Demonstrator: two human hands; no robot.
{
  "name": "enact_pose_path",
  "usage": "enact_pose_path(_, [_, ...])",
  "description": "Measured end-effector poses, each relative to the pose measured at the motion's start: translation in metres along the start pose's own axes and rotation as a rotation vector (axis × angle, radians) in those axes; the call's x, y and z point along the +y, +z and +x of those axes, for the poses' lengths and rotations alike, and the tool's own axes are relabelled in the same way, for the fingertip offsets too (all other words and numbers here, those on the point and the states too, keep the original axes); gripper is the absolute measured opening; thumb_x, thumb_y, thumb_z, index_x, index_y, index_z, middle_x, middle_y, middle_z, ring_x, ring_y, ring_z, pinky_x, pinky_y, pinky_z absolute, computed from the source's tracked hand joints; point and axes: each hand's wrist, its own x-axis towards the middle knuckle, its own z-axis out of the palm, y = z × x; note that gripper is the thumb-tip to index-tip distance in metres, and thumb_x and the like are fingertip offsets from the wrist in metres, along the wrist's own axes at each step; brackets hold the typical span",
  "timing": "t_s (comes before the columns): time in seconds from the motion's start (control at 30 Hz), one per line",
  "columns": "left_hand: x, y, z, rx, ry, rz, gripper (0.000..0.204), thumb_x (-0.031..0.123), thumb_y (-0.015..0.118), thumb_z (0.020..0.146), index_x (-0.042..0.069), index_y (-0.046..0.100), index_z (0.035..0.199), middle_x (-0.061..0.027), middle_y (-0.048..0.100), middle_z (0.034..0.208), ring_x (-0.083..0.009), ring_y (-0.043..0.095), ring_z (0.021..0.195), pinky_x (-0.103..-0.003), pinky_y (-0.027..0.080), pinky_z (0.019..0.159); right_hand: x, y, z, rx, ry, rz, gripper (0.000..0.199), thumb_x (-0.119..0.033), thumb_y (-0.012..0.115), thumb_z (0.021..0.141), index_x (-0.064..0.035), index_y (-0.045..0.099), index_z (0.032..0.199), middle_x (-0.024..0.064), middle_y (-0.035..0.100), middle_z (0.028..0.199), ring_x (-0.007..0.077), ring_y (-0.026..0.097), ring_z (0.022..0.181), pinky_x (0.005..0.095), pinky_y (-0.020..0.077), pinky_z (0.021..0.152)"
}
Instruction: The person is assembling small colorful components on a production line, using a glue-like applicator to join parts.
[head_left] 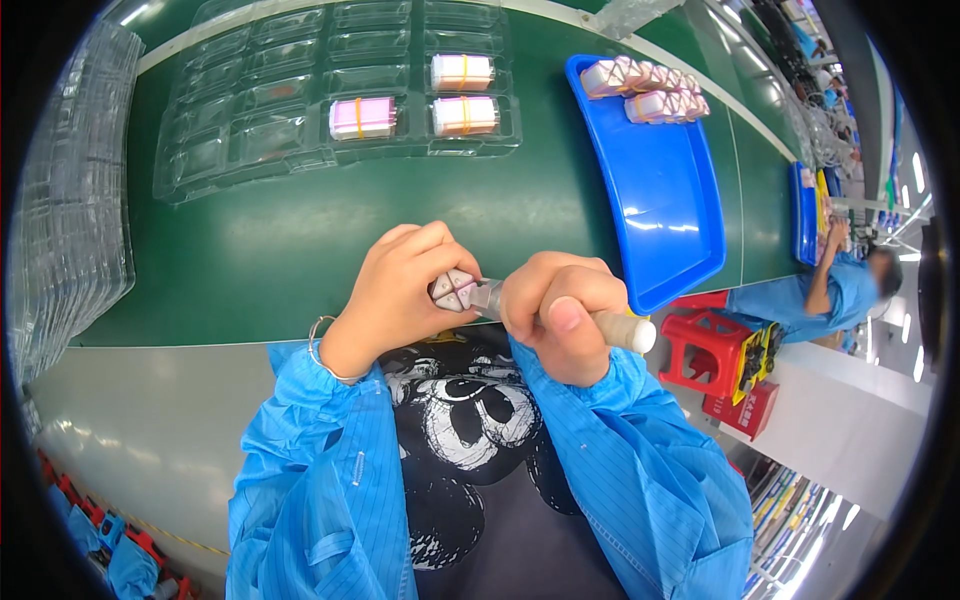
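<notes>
Near the table's front edge, my left hand [398,285] is closed round a small pale block [455,290] whose end face is divided into triangles by a dark X. My right hand [562,308] grips a stick-like tool [625,331] with a beige wrapped handle and a white end. The tool's clear, flat tip [486,298] meets the right side of the block's end face; whether it presses on it I cannot tell. Fingers hide the block's sides and the middle of the tool.
A clear plastic tray [290,150] holds several banded white-and-pink bundles [363,118]. Right of it lies a blue tray [660,200], with several X-ended blocks [665,105] at its far end. Stacked clear trays [75,190] stand left. A co-worker [815,290] sits right, near red stools [705,345].
</notes>
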Motion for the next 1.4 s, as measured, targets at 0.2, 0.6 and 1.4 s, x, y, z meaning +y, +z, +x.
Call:
enact_pose_path(0.2, [0.001, 0.000, 0.001, 0.018, 0.014, -0.001, 0.038, 0.012, 0.082, 0.049, 0.014, 0.060, 0.080, -0.0013, 0.054, 0.079, -0.0254, 0.055, 0.077, -0.036, 0.044, 0.070, -0.002, 0.002, 0.001, -0.020, 0.017, -0.029, 0.026, -0.008, 0.052, 0.087, -0.0018, 0.050, 0.063, 0.0082, 0.056, 0.063, 0.0155, 0.048, 0.052, 0.0280, 0.0392, 0.048])
enact_pose_path(0.6, [0.001, 0.000, 0.001, 0.032, 0.019, 0.012, 0.035, 0.013, 0.080, 0.052, 0.013, 0.060, 0.080, -0.0010, 0.054, 0.079, -0.0242, 0.056, 0.075, -0.035, 0.044, 0.070, 0.006, 0.009, 0.006, -0.041, 0.041, -0.134, 0.026, -0.005, 0.053, 0.086, 0.0007, 0.049, 0.061, 0.0088, 0.054, 0.060, 0.0170, 0.048, 0.050, 0.0290, 0.0381, 0.046])
enact_pose_path(1.4, [0.027, -0.012, 0.008, 0.159, -0.785, -0.914, 0.107, 0.085, -0.004, 0.075, 0.004, 0.045, 0.125, -0.0084, 0.060, 0.079, -0.0153, 0.058, 0.065, -0.026, 0.049, 0.055, 0.027, -0.001, 0.046, -0.121, 0.725, -0.104, 0.035, -0.036, 0.065, 0.088, -0.0017, 0.061, 0.092, 0.0026, 0.060, 0.072, 0.0077, 0.054, 0.058, 0.0242, 0.0427, 0.050])
